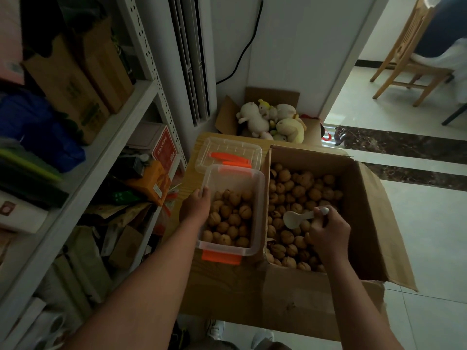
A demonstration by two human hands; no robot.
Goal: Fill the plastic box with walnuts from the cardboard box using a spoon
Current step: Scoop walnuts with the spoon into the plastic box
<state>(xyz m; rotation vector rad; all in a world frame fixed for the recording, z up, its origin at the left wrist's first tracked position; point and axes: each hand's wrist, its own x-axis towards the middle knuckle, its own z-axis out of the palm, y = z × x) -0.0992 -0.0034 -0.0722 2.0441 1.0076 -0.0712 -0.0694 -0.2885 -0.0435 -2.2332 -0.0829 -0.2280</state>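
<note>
Grips a white spoon (pixel 297 219) in the right hand (pixel 328 233), bowl empty at the walnuts (pixel 303 190) in the cardboard box (pixel 366 213), right. Clasps the left rim of the adjoining part-filled plastic box (pixel 235 173) with curled left hand (pixel 195 207).

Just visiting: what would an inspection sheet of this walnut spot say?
Surface: light wooden tabletop under both boxes.
Job's things: clear plastic box with orange clasps, partly filled with walnuts; open brown cardboard box holding many more; white plastic spoon, empty.
Clutter: clear lid with orange clips behind it; plush toys in a carton.
Grippers: left hand grips the plastic box's rim; right hand holds the spoon.
Cables: black cable on the wall.
Surroundings: grey metal shelving left; wooden chair far right.
</note>
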